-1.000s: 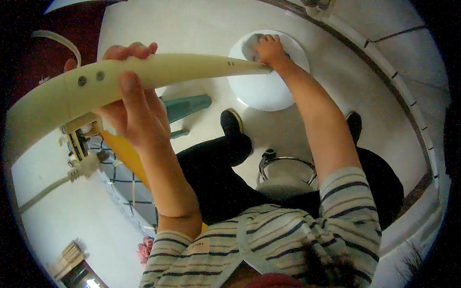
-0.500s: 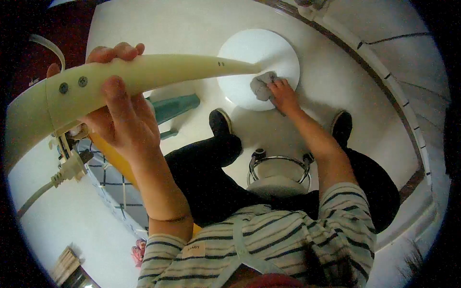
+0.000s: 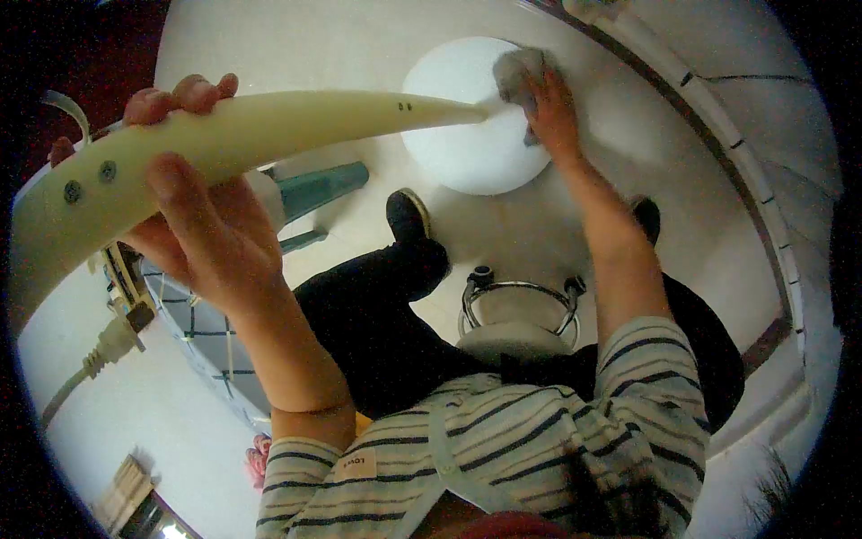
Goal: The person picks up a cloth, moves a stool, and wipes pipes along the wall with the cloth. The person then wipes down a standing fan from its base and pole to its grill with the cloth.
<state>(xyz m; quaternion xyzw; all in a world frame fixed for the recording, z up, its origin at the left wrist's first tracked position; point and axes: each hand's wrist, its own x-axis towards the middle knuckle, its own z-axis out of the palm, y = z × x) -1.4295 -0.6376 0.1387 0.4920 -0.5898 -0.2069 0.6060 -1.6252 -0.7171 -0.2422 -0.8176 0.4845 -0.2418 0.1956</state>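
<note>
A long, curved, pale yellow-green pole [image 3: 269, 130] with two screws runs from the left edge and tapers to its tip over a round white base [image 3: 458, 148]. My left hand [image 3: 202, 207] is wrapped round the pole, thumb on the near side and fingertips over the far side. At the upper right rim of the white base, my right hand [image 3: 554, 112] presses on a grey cloth [image 3: 519, 74], its fingers on top of the cloth.
A stool with a chrome ring [image 3: 521, 286] stands between my legs. Green legs [image 3: 323, 190] of another item lie left of my shoe [image 3: 409, 216]. At the left are a plug with a cable [image 3: 112, 346] and a grid-patterned cloth [image 3: 211, 337].
My right hand and the grey cloth went down to the lower part of the white base, then back up to its upper right rim. The pole and my left hand shifted left in view.
</note>
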